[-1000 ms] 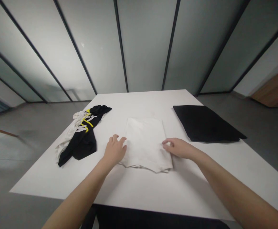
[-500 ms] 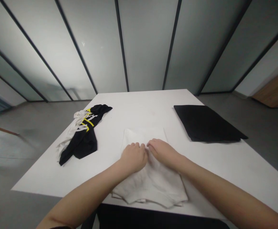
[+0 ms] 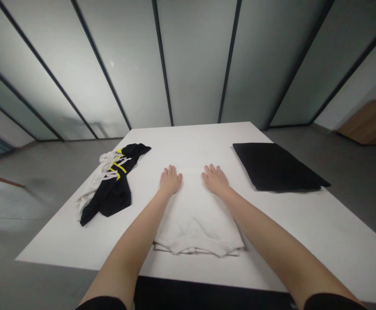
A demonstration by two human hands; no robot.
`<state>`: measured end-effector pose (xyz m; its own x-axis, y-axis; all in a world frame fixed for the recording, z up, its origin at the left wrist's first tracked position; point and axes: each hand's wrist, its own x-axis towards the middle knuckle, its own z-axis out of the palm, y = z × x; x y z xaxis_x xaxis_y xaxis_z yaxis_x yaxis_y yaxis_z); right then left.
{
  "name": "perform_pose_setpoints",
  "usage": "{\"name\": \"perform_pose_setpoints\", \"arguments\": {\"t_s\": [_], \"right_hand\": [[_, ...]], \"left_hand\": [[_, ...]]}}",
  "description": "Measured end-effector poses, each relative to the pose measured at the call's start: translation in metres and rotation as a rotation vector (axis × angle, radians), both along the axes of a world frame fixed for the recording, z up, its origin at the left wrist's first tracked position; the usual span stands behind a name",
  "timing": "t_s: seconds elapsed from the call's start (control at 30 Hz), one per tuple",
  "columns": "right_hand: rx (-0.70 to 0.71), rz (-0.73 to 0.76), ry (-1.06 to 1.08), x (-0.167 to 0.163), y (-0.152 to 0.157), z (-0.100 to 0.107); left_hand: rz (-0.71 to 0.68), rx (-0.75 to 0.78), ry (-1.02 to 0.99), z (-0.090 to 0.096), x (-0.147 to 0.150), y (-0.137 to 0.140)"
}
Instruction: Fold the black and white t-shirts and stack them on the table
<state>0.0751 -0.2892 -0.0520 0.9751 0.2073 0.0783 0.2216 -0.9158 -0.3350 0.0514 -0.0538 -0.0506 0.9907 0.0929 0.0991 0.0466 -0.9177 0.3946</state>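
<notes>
A white folded garment, which looks like a T-shirt [image 3: 197, 219], lies in front of me with its curved neckline toward the near table edge. My left hand [image 3: 171, 180] rests flat on its far left corner, fingers spread and pointing away from me. My right hand [image 3: 215, 178] lies flat on the far right corner, fingers likewise spread. Neither hand grips the fabric. A few soft wrinkles show in the middle of the shirt, and layered edges show at its near side.
On the left of the white table [image 3: 188, 142] lies a crumpled black and white garment [image 3: 115, 189] with yellow marks. A flat black folded item [image 3: 275, 167] lies on the right. Behind the table stands a frosted glass wall [image 3: 194, 64] with dark frames.
Both hands have moved apart and forward, from close together over the shirt's middle to its far corners, and their fingers have opened flat. The shirt has shifted away from me and lies smoother.
</notes>
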Motion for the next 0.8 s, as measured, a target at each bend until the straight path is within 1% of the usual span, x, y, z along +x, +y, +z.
{"name": "perform_pose_setpoints", "arguments": {"t_s": [0.1,0.17,0.27,0.33,0.4,0.43,0.5,0.57,0.6,0.63,0.67,0.7,0.73,0.8], "right_hand": [[0.111,-0.143,-0.038,0.007,-0.015,-0.009],[0.155,-0.208,-0.052,0.009,-0.023,-0.013],[0.183,-0.209,-0.054,0.011,-0.029,-0.011],[0.258,-0.172,-0.037,0.012,-0.030,-0.008],[0.427,-0.113,-0.006,0.012,-0.029,-0.004],[0.547,-0.087,0.011,0.012,-0.028,-0.002],[0.832,-0.070,0.052,0.011,-0.024,0.004],[1.105,-0.131,0.110,0.010,-0.022,0.011],[1.212,-0.184,0.158,0.009,-0.023,0.015],[1.284,-0.233,0.230,0.007,-0.025,0.019],[1.319,-0.259,0.328,0.006,-0.029,0.023],[1.313,-0.250,0.457,0.004,-0.034,0.026],[1.268,-0.205,0.611,0.002,-0.040,0.029],[1.095,-0.060,0.900,-0.003,-0.051,0.031]], "left_hand": [[0.107,-0.084,-0.066,-0.006,-0.001,0.009],[0.137,-0.138,-0.110,-0.008,-0.003,0.014],[0.135,-0.173,-0.140,-0.005,-0.004,0.020],[0.141,-0.240,-0.144,0.000,-0.002,0.023],[0.153,-0.406,-0.153,0.005,0.000,0.026],[0.154,-0.515,-0.161,0.007,0.002,0.027],[0.151,-0.748,-0.176,0.009,0.004,0.030],[0.156,-0.957,-0.206,0.010,0.005,0.034],[0.163,-1.035,-0.227,0.009,0.005,0.038],[0.176,-1.086,-0.243,0.008,0.006,0.042],[0.193,-1.107,-0.250,0.006,0.007,0.046],[0.209,-1.100,-0.247,0.003,0.008,0.051],[0.218,-1.065,-0.241,0.000,0.009,0.055],[0.218,-0.925,-0.266,-0.008,0.013,0.063]]}}
